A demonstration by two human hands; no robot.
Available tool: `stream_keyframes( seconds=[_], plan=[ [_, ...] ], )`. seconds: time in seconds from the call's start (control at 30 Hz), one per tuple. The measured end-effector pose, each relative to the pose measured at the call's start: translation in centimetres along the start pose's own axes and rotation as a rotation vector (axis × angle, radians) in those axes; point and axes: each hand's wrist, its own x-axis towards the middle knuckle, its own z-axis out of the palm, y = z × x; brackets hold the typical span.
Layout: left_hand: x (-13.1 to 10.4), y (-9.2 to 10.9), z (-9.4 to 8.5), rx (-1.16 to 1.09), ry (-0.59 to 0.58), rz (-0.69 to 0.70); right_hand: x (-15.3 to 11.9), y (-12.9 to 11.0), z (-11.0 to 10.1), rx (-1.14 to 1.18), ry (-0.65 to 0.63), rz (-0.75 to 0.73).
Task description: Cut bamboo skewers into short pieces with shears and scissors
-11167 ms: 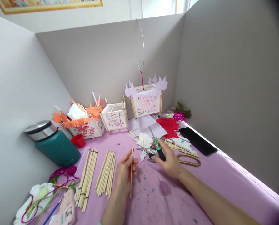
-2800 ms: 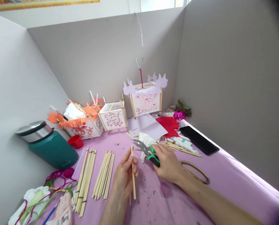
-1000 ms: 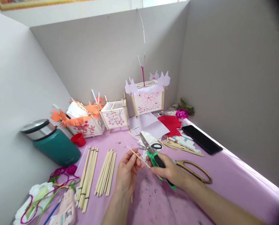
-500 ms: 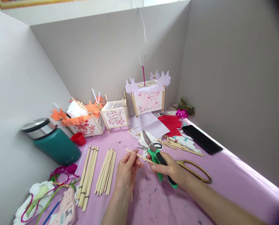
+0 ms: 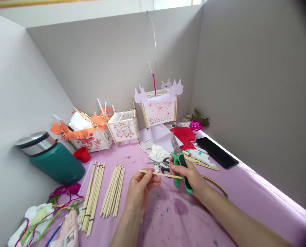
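Note:
My left hand [image 5: 139, 188] pinches one end of a thin wooden stick [image 5: 161, 174] between thumb and fingers. The stick lies almost level, and its other end reaches my right hand [image 5: 191, 175]. That hand is wrapped round green-and-black-handled pruning shears [image 5: 184, 169], whose metal blades [image 5: 176, 144] point up and away from me. Whether the right fingers also grip the stick's end is hard to see. Just beyond the hands lie black-handled scissors [image 5: 158, 163] and crumpled white tissue [image 5: 160, 153]. To the left of my left hand rest a loose bundle of sticks [image 5: 113, 190] and some longer banded sticks [image 5: 93, 195].
Paper-sided stick lanterns [image 5: 124, 130] stand along the back panel. A teal bottle [image 5: 57, 161] and red cup [image 5: 82, 154] are at left, above tangled yarn and a pink glue gun [image 5: 69, 230]. Markers [image 5: 199, 156], a black phone [image 5: 216, 152] and gold-handled scissors [image 5: 219, 188] lie right.
My right hand has moved slightly to the right with the shears, which now stand more upright. The stick has turned closer to level. The whole view has shifted a little.

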Motion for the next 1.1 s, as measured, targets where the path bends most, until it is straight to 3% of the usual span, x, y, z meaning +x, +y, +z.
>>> stream_keyframes(
  seconds=[0.2, 0.4, 0.67, 0.8, 1.03, 1.1],
  plan=[
    [0.1, 0.5, 0.0, -0.081, 0.072, 0.025, 0.0, 0.1, -0.3, -0.026, -0.065, -0.091],
    [-0.4, 0.3, -0.1, 0.029, -0.115, -0.139, 0.1, -0.5, -0.4, 0.097, 0.033, -0.057],
    [-0.8, 0.3, -0.1, 0.087, -0.322, -0.370, 0.3, -1.0, -1.5, 0.079, -0.037, -0.123],
    [-0.7, 0.1, -0.3, 0.089, -0.317, -0.383, 0.4, -0.9, -1.9, -0.125, -0.005, -0.211],
    [0.6, 0.5, -0.7, -0.081, -0.069, -0.087, 0.7, -0.2, -1.8, -0.891, 0.254, -0.567],
    [0.6, 0.8, -0.7, -0.132, -0.038, -0.049, 0.7, 0.3, -1.7, -1.033, 0.270, -0.627]
  ],
)
